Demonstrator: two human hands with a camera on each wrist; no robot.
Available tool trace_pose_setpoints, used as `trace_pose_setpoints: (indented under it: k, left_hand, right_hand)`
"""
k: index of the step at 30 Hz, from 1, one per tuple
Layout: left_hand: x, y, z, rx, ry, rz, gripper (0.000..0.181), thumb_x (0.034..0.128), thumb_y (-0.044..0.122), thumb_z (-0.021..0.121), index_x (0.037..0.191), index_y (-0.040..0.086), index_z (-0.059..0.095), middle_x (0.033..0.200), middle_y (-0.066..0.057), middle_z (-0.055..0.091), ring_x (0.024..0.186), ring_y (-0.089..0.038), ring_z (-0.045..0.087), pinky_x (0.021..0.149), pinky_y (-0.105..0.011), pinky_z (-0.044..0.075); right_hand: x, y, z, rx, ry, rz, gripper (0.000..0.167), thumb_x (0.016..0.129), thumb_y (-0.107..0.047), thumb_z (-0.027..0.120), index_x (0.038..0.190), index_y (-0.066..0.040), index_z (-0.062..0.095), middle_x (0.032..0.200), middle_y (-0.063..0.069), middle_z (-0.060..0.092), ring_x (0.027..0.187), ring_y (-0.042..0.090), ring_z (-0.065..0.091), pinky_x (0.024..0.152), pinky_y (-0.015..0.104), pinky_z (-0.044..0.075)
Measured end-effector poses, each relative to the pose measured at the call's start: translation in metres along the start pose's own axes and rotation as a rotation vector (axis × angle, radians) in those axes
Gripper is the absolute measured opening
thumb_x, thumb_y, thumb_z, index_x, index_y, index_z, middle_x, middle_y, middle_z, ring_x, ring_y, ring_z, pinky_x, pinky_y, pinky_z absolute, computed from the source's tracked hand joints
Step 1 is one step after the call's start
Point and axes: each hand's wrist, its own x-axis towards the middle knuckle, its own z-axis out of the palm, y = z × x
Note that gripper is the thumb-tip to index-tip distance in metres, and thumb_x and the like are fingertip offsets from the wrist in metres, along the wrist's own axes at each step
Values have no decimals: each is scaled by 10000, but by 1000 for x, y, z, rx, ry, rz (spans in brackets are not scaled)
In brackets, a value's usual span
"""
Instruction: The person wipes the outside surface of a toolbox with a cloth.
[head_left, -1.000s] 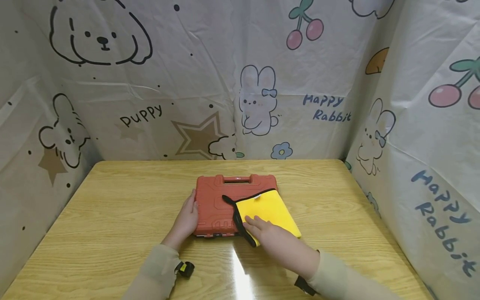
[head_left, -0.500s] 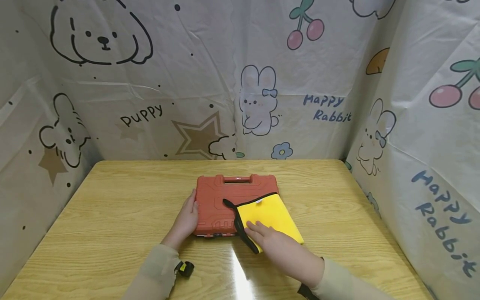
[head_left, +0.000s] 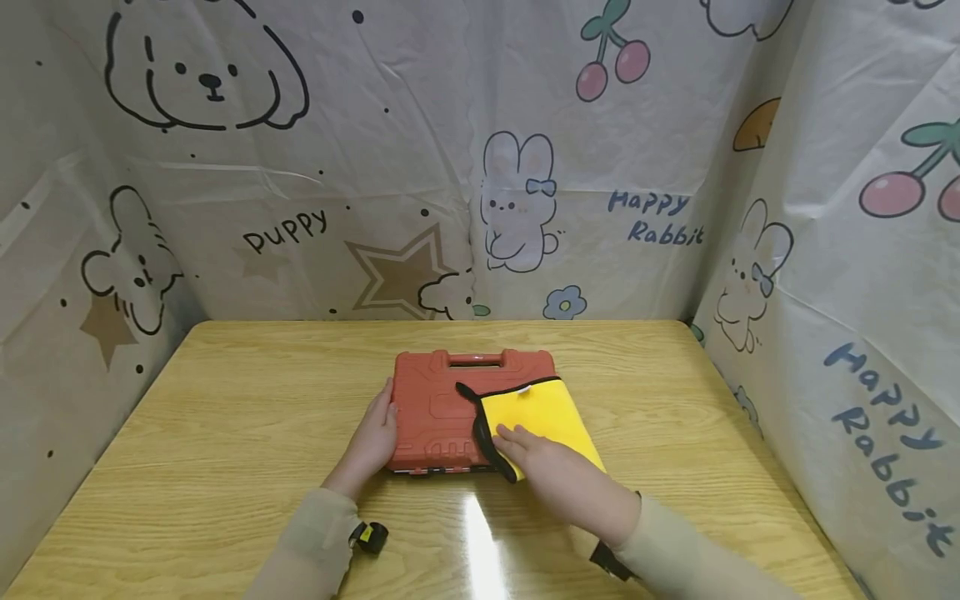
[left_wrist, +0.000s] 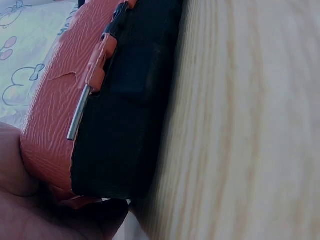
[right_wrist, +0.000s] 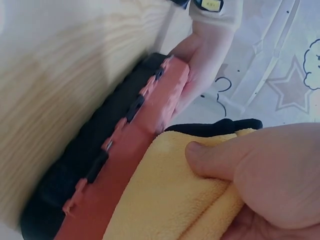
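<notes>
One desk (head_left: 225,417) carries everything, its left edge running along a printed sheet (head_left: 420,108); a wide stretch of wood lies between that edge and the first of two hands. This left hand (head_left: 375,437) cups the left end of a single red case (head_left: 431,408), fingers along its side and wrapped about its front corner; a black strap (head_left: 369,537) circles the wrist. The case lies flat between the hands, its one handle (head_left: 475,361) toward the far edge, its black base on the wood and one metal pin (left_wrist: 79,112) along the front side. One folded yellow cloth (head_left: 547,412) lies over the right front part of the lid, black trim to the left, reaching past the case's front and right edges. The right hand (head_left: 562,475) is laid flat on it, fingers extended and together; the thumb presses the cloth too. Beyond the cloth, desk surface extends to the right edge, beside the sheet; more lies between the case and the back edge.
</notes>
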Motion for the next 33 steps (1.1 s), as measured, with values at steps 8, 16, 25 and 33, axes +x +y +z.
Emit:
trace_pose_setpoints:
  k: [8, 16, 25, 33]
  left_hand:
    - [0, 0, 0, 1, -2, -2, 549, 1127, 117, 223, 1635, -38, 82, 1680, -307, 139, 1567, -457, 123, 1277, -583, 135]
    - [0, -1, 0, -10, -3, -3, 550, 1126, 111, 228, 1633, -43, 82, 1678, -311, 136, 1566, -459, 122, 1276, -586, 137]
    - [-1, 0, -1, -1, 4, -18, 549, 1128, 119, 232, 1637, -30, 92, 1679, -305, 145, 1566, -456, 128, 1276, -584, 141]
    - [-3, 1, -1, 0, 8, -7, 544, 1127, 110, 236, 1633, -39, 104, 1675, -311, 156, 1563, -461, 137, 1274, -587, 149]
  right_hand:
    - [15, 15, -2, 56, -28, 65, 510, 985, 97, 575, 1477, -38, 549, 1544, 132, 534, 1398, 298, 549, 849, 324, 611]
    - [32, 33, -3, 87, -35, 114, 479, 1006, 55, 568, 1477, -28, 546, 1540, 154, 534, 1414, 301, 531, 945, 355, 591]
    - [53, 49, -6, 120, -53, 176, 435, 1049, -12, 516, 1483, -22, 540, 1542, 167, 528, 1444, 305, 499, 1159, 429, 456]
    - [62, 63, -6, 169, -29, 216, 433, 1056, -15, 495, 1487, -25, 539, 1554, 160, 517, 1459, 314, 477, 1200, 443, 408]
